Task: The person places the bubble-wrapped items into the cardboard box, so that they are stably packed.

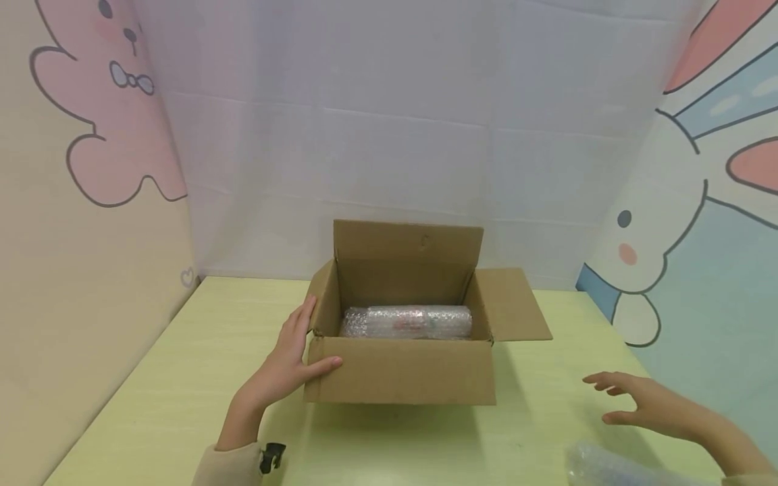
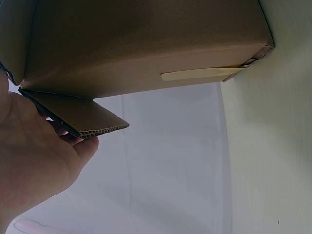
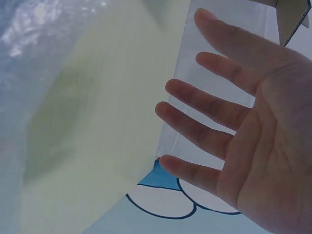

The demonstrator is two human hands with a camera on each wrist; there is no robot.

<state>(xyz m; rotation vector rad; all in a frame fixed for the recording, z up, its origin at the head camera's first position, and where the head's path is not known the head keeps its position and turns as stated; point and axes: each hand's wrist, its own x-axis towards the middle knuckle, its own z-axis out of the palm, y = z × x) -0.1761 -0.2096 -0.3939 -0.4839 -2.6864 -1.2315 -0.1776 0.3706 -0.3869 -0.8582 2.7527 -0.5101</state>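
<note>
An open cardboard box (image 1: 401,371) stands on the table, its flaps folded outward. Inside lies a bubble-wrapped cylinder (image 1: 419,322), with reddish marks showing through the clear wrap. My left hand (image 1: 282,364) holds the box by its front left corner, thumb over the front flap and fingers along the left flap (image 2: 73,112). To the right of the box, my right hand (image 1: 653,405) hovers with spread, relaxed fingers and nothing in them. Just below it lies another bubble-wrapped item (image 1: 614,466), partly cut off by the frame edge; its wrap (image 3: 39,39) also fills the right wrist view's left side.
The pale yellow table (image 1: 243,317) ends at a white curtain (image 1: 401,135) behind the box. Walls with a pink cartoon animal (image 1: 115,128) and a white cartoon rabbit (image 1: 650,223) close in both sides. The box's right flap (image 1: 510,304) sticks out over the table.
</note>
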